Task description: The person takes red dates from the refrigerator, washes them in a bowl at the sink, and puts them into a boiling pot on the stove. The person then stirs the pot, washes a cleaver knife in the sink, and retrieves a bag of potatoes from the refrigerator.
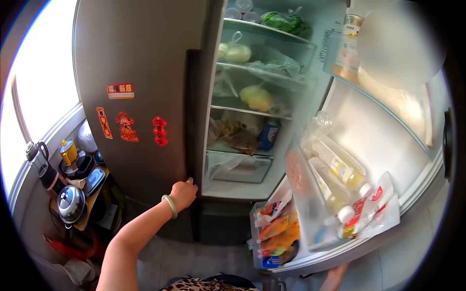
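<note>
My left hand (pixel 183 195), with a pale bangle on its wrist, is closed at the lower edge of the grey left refrigerator door (pixel 150 43); whether its fingers grip the edge is hard to make out. Only part of my right hand (pixel 336 275) shows, beneath the bottom of the open right door (pixel 412 218); its fingers are hidden. Bottles (pixel 335 162) and packets (pixel 281 233) fill that door's lower racks. Inside the refrigerator, shelves (pixel 264 114) hold bagged vegetables (pixel 286 22), a yellow item in a bag (pixel 256 98) and a blue can (pixel 268 135).
At the left, a small table (pixel 85 216) beside the window holds a silver lidded pot (pixel 71 203), a yellow-topped jug (pixel 68 150) and a blue-lidded box (pixel 94 182). A blender (pixel 43 169) stands beside them. Grey floor (pixel 213 259) lies below the refrigerator.
</note>
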A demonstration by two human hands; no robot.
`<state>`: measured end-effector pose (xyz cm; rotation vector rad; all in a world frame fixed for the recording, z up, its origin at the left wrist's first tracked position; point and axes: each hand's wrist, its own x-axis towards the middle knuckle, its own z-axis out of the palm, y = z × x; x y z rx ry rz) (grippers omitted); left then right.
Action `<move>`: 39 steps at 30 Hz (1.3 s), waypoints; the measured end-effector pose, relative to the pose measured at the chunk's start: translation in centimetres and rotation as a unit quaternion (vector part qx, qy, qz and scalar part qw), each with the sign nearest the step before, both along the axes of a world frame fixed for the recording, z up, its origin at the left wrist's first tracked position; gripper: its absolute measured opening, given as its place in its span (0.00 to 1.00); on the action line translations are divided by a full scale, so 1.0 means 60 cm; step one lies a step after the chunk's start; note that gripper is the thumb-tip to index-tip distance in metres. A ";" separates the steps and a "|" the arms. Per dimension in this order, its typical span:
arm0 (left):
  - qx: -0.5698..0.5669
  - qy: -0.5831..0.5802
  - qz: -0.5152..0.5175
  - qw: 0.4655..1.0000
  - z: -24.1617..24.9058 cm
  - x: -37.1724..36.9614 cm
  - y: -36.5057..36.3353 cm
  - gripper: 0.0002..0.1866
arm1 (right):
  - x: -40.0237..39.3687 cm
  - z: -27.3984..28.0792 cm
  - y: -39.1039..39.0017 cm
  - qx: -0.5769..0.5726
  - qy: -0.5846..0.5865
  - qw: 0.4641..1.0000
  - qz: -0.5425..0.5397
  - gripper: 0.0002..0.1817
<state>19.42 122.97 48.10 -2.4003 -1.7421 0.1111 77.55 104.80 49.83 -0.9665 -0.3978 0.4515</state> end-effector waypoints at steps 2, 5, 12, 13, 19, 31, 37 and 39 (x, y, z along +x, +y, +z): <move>0.013 -0.040 0.034 0.999 0.024 0.019 -0.020 0.15 | 0.052 -0.002 0.047 0.000 0.008 1.000 -0.024 0.12; 0.021 -0.058 0.039 0.997 0.024 0.028 -0.030 0.15 | 0.132 0.003 0.111 -0.016 -0.009 0.999 -0.047 0.12; -0.017 -0.074 0.107 0.991 0.040 0.022 -0.193 0.15 | 0.225 -0.040 0.184 -0.072 -0.058 0.991 -0.101 0.13; 0.006 -0.115 0.104 0.988 0.040 0.015 -0.219 0.15 | 0.220 -0.053 0.180 -0.085 -0.086 0.984 -0.131 0.13; -0.015 -0.482 0.286 0.828 -0.024 -0.021 -0.390 0.15 | 0.039 -0.194 0.159 -0.179 -0.300 0.932 -0.100 0.13; 0.474 -0.636 0.530 0.298 -0.266 -0.274 -0.590 0.25 | -0.219 -0.502 0.149 -0.443 -0.507 0.462 0.577 0.14; 0.462 -0.816 0.274 0.214 -0.290 -0.391 -0.561 0.20 | -0.225 -0.538 0.189 -0.478 -0.562 0.385 0.554 0.14; 0.364 -0.874 0.152 0.283 -0.318 -0.449 -0.596 0.24 | -0.239 -0.529 0.236 -0.487 -0.581 0.379 0.530 0.14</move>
